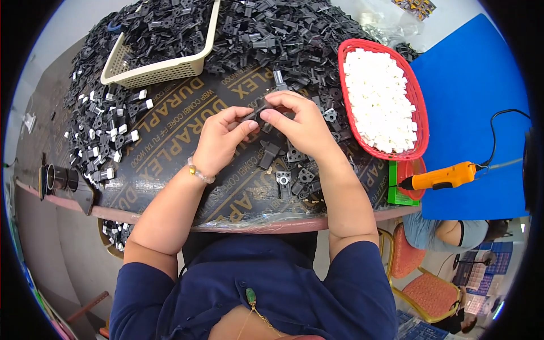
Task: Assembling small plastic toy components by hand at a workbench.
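Both my hands meet over the middle of the table, fingers pinched on one small black plastic part (260, 110). My left hand (220, 139) grips its left end, and my right hand (301, 123) holds it from the right. Fingers cover much of the part, so its full shape is hidden. Just below my hands lie several loose black plastic parts (271, 154), some with round holes. Beyond my fingertips another black part (279, 79) lies at the edge of a large heap of black parts (272, 34).
A cream plastic basket (164, 76) of black parts stands far left. Black parts with white ends (113, 130) lie left. A red basket (424, 122) holds white blocks (379, 99). An orange electric screwdriver (445, 177) lies right, over a green box (395, 190), beside a blue board (470, 85).
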`<state>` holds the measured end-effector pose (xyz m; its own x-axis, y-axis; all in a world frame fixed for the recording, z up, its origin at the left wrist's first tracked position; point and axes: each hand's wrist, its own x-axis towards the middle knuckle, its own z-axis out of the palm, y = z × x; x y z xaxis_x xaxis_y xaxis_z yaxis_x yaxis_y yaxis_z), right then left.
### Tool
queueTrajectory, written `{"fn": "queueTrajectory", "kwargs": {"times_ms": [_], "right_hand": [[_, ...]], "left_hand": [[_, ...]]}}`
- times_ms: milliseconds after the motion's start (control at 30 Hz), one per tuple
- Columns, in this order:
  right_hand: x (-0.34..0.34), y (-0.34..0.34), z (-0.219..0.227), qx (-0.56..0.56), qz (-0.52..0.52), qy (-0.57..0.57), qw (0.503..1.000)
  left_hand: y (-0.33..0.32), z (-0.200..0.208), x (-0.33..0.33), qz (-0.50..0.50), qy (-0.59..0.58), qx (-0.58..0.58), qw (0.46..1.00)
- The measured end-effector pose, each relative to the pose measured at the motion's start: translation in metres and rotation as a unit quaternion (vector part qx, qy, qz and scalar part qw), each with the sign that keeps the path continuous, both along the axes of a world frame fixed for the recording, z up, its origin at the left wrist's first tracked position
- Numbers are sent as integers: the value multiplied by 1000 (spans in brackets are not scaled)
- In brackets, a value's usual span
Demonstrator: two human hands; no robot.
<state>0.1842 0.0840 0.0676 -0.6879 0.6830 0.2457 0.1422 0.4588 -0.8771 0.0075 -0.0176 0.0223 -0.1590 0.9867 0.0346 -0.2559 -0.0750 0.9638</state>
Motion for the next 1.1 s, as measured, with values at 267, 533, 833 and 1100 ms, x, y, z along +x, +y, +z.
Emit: {"fn": "queueTrajectory", "kwargs": {"times_ms": [267, 533, 833, 1100], "right_hand": [[6, -2, 12, 11, -6, -11, 1000], [103, 56, 24, 379, -390, -334, 770], [138, 79, 12, 259, -417, -376, 786], [127, 68, 24, 272, -432, -365, 778]], "left_hand": [[-1, 3, -4, -20, 74, 26, 997], [5, -3, -11, -34, -243, -35, 969], [4, 4, -10, -71, -327, -27, 942], [6, 3, -11, -14, -290, -15, 957]]}}
